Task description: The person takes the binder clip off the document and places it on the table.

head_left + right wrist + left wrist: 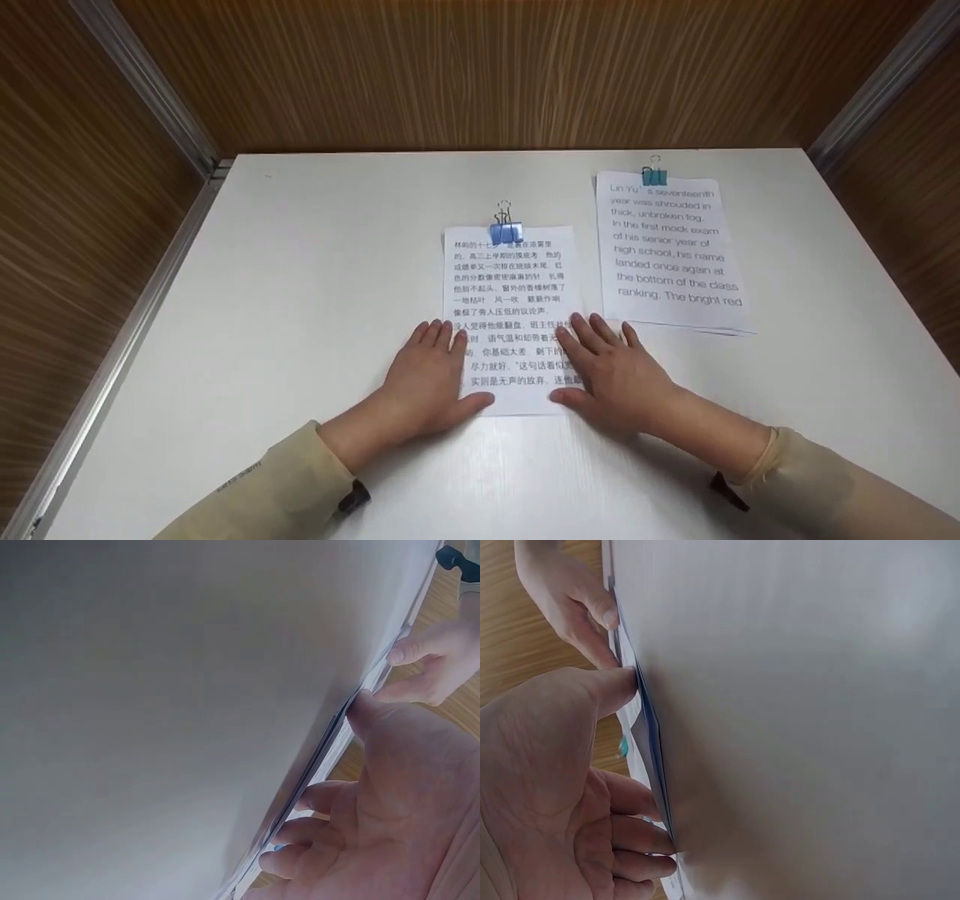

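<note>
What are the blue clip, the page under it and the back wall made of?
Blue clip: probably painted metal, with a bright, hard-looking sheen. Page: paper, matt white, thin-edged, with dark print. Back wall: wood or wood-look laminate, slight sheen; brown grain fits either.

Near sheets [516,315] flat on desk [300,262] in front of me, btwn my L hand [429,379] & R hand [622,379], one at each side edge. Near clip [507,233] on their far edge. 2nd sheets [675,251] just R & farther back, w/ 2nd clip [655,177] on far edge. Back panel [510,75] behind desk; side panels L [60,165] & R [915,135].
</note>
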`<state>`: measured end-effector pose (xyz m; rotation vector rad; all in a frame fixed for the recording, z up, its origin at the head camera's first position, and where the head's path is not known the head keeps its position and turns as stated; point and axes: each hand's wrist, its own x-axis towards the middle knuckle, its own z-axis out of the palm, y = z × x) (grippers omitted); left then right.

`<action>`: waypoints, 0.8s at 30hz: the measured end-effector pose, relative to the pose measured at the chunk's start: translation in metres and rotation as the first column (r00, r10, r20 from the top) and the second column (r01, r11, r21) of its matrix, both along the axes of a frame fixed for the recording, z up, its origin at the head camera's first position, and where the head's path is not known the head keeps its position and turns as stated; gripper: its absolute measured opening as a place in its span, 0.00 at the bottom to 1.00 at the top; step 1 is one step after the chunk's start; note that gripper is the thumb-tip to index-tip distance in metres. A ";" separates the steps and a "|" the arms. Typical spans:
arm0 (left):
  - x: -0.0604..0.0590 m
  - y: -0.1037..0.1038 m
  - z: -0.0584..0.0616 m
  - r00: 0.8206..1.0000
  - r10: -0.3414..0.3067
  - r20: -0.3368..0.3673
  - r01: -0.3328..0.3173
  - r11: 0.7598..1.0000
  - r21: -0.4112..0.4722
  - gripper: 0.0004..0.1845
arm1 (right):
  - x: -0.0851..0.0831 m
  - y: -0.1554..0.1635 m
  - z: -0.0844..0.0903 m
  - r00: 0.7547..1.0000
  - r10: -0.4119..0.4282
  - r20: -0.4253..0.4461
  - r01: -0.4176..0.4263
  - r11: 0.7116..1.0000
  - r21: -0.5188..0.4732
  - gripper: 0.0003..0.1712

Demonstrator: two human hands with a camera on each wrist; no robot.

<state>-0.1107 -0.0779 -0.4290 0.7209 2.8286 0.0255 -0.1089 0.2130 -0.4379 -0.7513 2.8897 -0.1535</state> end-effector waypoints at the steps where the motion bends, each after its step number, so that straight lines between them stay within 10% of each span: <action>1: 0.001 0.000 0.001 1.000 -0.002 -0.001 0.002 1.000 0.004 0.55 | 0.001 0.000 0.001 1.000 -0.002 -0.002 0.002 1.000 -0.002 0.53; 14: 0.001 0.000 0.005 1.000 -0.005 0.020 0.005 1.000 0.001 0.55 | -0.005 0.003 0.014 1.000 0.013 -0.026 -0.013 1.000 -0.016 0.52; 24: -0.002 -0.003 0.010 0.999 -0.002 0.052 0.004 1.000 -0.029 0.56 | -0.066 0.016 0.026 0.999 -0.013 0.039 0.014 1.000 -0.024 0.59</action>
